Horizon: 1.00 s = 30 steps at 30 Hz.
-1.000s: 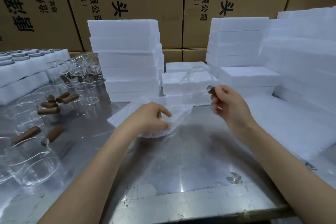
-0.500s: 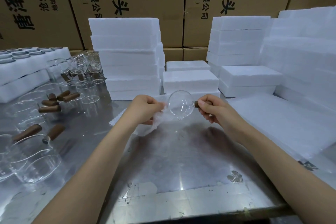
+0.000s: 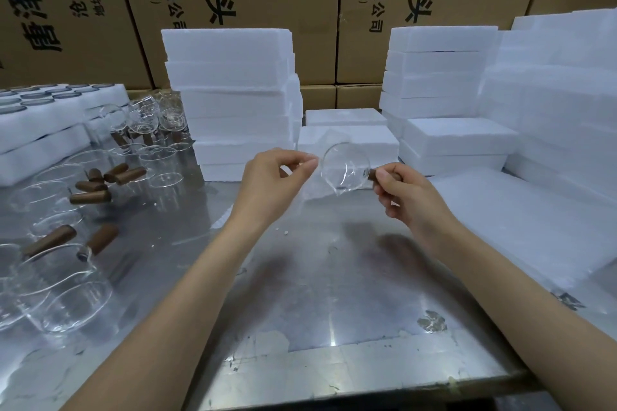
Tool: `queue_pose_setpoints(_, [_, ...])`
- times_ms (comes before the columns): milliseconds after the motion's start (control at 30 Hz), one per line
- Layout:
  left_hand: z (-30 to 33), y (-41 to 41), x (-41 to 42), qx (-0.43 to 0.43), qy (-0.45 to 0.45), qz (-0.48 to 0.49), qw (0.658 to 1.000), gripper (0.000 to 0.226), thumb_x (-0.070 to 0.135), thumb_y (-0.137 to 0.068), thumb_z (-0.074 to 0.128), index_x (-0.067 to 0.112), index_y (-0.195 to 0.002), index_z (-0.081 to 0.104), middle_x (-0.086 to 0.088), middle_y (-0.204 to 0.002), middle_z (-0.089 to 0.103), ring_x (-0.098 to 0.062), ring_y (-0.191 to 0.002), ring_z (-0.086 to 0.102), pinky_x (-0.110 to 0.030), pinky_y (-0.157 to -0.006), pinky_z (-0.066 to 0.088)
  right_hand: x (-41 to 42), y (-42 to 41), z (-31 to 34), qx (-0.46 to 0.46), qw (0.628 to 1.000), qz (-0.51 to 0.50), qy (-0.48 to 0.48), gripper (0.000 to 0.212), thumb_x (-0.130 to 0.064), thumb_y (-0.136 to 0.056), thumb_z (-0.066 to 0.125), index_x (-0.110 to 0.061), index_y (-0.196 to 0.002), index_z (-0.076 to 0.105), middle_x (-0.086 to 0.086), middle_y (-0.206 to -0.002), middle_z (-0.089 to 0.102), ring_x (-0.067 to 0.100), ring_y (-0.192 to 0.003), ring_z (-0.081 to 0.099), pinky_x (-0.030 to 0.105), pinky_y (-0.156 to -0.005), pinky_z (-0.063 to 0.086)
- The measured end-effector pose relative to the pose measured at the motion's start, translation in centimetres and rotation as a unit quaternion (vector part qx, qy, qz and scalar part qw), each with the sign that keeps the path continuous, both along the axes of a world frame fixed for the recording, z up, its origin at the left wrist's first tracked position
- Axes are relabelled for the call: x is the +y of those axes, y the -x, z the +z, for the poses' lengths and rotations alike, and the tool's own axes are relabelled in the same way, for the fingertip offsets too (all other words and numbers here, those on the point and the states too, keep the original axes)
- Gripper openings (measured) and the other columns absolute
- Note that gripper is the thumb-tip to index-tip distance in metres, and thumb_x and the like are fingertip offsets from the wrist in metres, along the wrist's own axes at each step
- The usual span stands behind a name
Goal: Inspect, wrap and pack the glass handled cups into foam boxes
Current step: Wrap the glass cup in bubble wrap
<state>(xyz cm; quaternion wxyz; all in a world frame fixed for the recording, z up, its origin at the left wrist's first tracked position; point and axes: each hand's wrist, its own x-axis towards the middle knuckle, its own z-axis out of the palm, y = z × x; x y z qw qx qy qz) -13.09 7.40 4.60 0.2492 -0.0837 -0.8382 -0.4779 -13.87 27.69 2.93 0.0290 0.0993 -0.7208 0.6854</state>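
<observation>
Gripping the glass cup's [image 3: 345, 172] brown handle, right hand [image 3: 409, 195]; left hand [image 3: 272, 183] pinches its rim.

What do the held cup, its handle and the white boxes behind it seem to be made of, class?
Cup bowl: clear glass, glossy; the boxes show through it and its rim glints.
Handle, pinched by the right hand: brown and matte, probably wood.
Boxes: white foam, apparently polystyrene, with a grainy matte surface and crumbly edges.
</observation>
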Motion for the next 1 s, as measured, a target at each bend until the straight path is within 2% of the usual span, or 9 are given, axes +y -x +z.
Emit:
queue_pose_setpoints(133, [-0.3, 0.2, 0.3, -0.002, 0.03, -0.003, 1.0, 0.015, 0.026, -0.089, 0.066, 0.029, -0.102, 0.073, 0.016, -0.075, 0.054, -0.001, -0.053, 0.047, -0.006, -0.056, 0.034, 0.2, 0.0, 0.2, -0.052, 0.994, 0.022, 0.096, 0.016, -0.019, -0.097, 0.049, -0.016, -0.084, 0.058, -0.005, -0.07, 0.054, 0.007, -0.054, 0.043, 0.019, -0.05, 0.031])
queue_pose_setpoints(267, [-0.3, 0.6, 0.1, -0.041, -0.029, -0.013, 0.999, 0.018, 0.023, -0.087, 0.068, 0.026, -0.104, 0.072, 0.016, -0.069, 0.055, -0.004, -0.053, 0.05, -0.014, -0.058, 0.04, 0.3, 0.1, 0.1, -0.104, 0.98, 0.065, 0.157, 0.016, -0.021, -0.097, 0.047, -0.016, -0.086, 0.057, -0.007, -0.067, 0.054, 0.006, -0.051, 0.043, 0.017, -0.045, 0.03])
queue_pose_setpoints(367, [-0.3, 0.5, 0.2, -0.046, -0.073, -0.034, 0.996, 0.015, 0.021, -0.089, 0.064, 0.025, -0.101, 0.072, 0.015, -0.071, 0.06, -0.002, -0.05, 0.052, -0.022, -0.065, 0.049, 0.2, 0.2, 0.0, -0.104, 0.985, 0.069, 0.118, 0.018, -0.02, -0.097, 0.047, -0.017, -0.082, 0.058, -0.007, -0.066, 0.052, 0.006, -0.051, 0.042, 0.017, -0.046, 0.028])
queue_pose_setpoints(500, [0.1, 0.1, 0.7, 0.028, -0.088, -0.028, 0.995, 0.017, 0.026, -0.089, 0.064, 0.04, -0.082, 0.07, 0.016, -0.078, 0.066, 0.0, -0.057, 0.046, -0.01, -0.062, 0.04, -0.2, 0.2, -0.2, -0.067, 0.996, 0.051, -0.007, 0.021, -0.018, -0.096, 0.05, -0.018, -0.076, 0.054, -0.008, -0.065, 0.055, 0.007, -0.051, 0.042, 0.017, -0.046, 0.029])
queue_pose_setpoints(600, [0.1, -0.1, 0.8, 0.084, -0.047, -0.032, 0.995, 0.013, 0.026, -0.089, 0.065, 0.037, -0.089, 0.072, 0.008, -0.075, 0.057, -0.001, -0.066, 0.048, -0.008, -0.065, 0.037, -0.4, 0.1, -0.1, -0.039, 0.998, 0.032, -0.039, 0.021, -0.018, -0.095, 0.052, -0.018, -0.074, 0.055, -0.007, -0.063, 0.055, 0.008, -0.049, 0.041, 0.018, -0.045, 0.03])
queue_pose_setpoints(733, [-0.3, -0.2, 1.3, 0.134, 0.029, -0.021, 0.99, 0.017, 0.024, -0.093, 0.062, 0.025, -0.105, 0.074, 0.012, -0.067, 0.045, -0.004, -0.065, 0.046, -0.009, -0.063, 0.034, -0.3, -0.1, 0.1, -0.007, 1.0, 0.011, 0.0, 0.019, -0.018, -0.095, 0.052, -0.016, -0.078, 0.057, -0.007, -0.064, 0.057, 0.009, -0.05, 0.04, 0.018, -0.044, 0.031])
queue_pose_setpoints(833, [-0.3, -0.7, 1.7, 0.222, 0.126, 0.005, 0.967, 0.022, 0.021, -0.094, 0.06, 0.019, -0.112, 0.072, 0.01, -0.066, 0.041, -0.008, -0.061, 0.043, -0.023, -0.059, 0.04, -0.4, -0.3, 0.2, 0.013, 1.0, -0.012, 0.003, 0.017, -0.019, -0.096, 0.052, -0.015, -0.081, 0.058, -0.008, -0.066, 0.059, 0.009, -0.049, 0.039, 0.018, -0.044, 0.031])
queue_pose_setpoints(900, [-0.4, -1.1, 2.1, 0.268, 0.185, 0.004, 0.945, 0.022, 0.019, -0.093, 0.06, 0.014, -0.111, 0.072, 0.001, -0.068, 0.047, -0.017, -0.059, 0.047, -0.035, -0.052, 0.044, -0.5, -0.5, 0.3, 0.031, 0.999, -0.021, 0.003, 0.015, -0.019, -0.096, 0.052, -0.014, -0.083, 0.059, -0.011, -0.064, 0.06, 0.008, -0.047, 0.038, 0.018, -0.043, 0.029])
queue_pose_setpoints(1000, [-0.6, -1.5, 3.1, 0.314, 0.244, -0.018, 0.917, 0.022, 0.018, -0.092, 0.06, 0.01, -0.108, 0.074, -0.007, -0.066, 0.05, -0.024, -0.057, 0.049, -0.036, -0.046, 0.043, -0.8, -1.0, 0.3, 0.081, 0.996, -0.021, -0.01, 0.011, -0.017, -0.095, 0.055, -0.013, -0.086, 0.06, -0.011, -0.062, 0.063, 0.008, -0.046, 0.037, 0.017, -0.042, 0.03])
